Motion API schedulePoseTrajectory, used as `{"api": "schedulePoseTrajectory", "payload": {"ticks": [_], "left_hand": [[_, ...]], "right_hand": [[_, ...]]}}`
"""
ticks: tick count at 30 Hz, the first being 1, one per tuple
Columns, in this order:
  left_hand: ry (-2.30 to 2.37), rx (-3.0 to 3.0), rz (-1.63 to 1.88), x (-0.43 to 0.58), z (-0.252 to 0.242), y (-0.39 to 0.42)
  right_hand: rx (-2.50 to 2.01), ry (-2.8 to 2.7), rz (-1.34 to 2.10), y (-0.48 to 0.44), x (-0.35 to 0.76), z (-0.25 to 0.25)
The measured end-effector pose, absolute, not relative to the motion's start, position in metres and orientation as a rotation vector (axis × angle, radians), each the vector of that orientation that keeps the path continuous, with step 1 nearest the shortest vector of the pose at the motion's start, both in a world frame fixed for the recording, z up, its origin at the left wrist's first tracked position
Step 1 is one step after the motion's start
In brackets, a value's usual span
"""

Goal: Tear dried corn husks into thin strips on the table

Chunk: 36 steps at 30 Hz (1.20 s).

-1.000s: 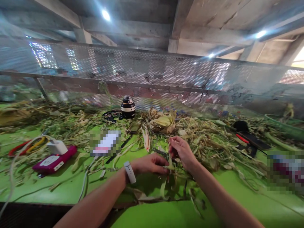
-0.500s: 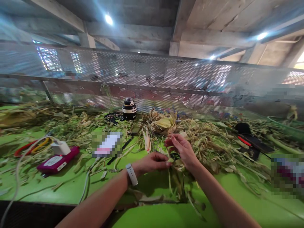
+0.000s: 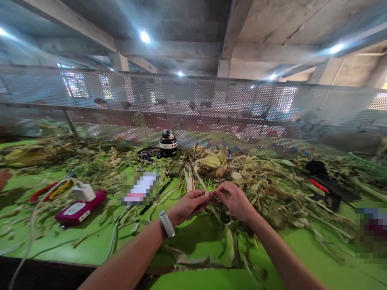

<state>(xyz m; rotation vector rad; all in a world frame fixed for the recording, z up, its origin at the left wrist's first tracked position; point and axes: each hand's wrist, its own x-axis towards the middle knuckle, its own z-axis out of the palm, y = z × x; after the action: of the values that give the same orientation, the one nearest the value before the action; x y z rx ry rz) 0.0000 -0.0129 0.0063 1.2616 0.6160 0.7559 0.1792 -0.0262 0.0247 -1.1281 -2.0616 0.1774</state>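
Observation:
My left hand (image 3: 189, 204), with a white band on its wrist, and my right hand (image 3: 236, 201) meet fingertip to fingertip above the green table (image 3: 193, 237). Both pinch the same bundle of dry corn husk strips (image 3: 225, 225), which hangs down from the fingers toward the table. A large heap of dry husks and stalks (image 3: 266, 185) lies just behind and to the right of my hands.
A magenta power bank with a white charger (image 3: 80, 205) and cable lies at left, beside red and yellow loops. A black round device (image 3: 168, 143) stands near the perforated metal screen (image 3: 193, 108). Dark tools (image 3: 326, 187) lie at right. Part of another person's hand (image 3: 3, 177) shows at far left.
Both hands rose from the table and came together, lifting the husk strips. The view shifted slightly so everything sits lower in the picture.

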Motion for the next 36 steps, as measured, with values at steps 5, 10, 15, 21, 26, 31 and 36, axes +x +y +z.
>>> {"api": "schedulePoseTrajectory", "payload": {"ticks": [5,10,15,21,26,31,36], "left_hand": [[0.661,1.408,0.677,0.0,0.009,-0.015],[0.693,1.341,0.791,0.004,0.005,-0.012],[0.762,1.299,0.913,0.008,0.003,-0.009],[0.794,1.34,0.94,0.007,0.009,-0.011],[0.748,1.331,0.905,0.005,0.009,-0.01],[0.574,1.05,0.924,0.003,0.008,-0.009],[0.489,0.998,1.007,0.005,0.009,-0.01]], "right_hand": [[-1.144,-2.002,0.096,-0.024,0.18,0.026],[-1.12,-1.736,0.048,-0.028,0.186,0.029],[-1.213,-1.768,0.377,-0.035,0.183,0.027],[-1.238,-1.926,0.28,-0.032,0.175,0.019],[-1.285,-1.891,0.216,-0.028,0.178,0.018],[-1.173,-1.702,-0.256,-0.031,0.181,0.017],[-1.11,-1.929,-0.09,-0.044,0.165,0.012]]}}
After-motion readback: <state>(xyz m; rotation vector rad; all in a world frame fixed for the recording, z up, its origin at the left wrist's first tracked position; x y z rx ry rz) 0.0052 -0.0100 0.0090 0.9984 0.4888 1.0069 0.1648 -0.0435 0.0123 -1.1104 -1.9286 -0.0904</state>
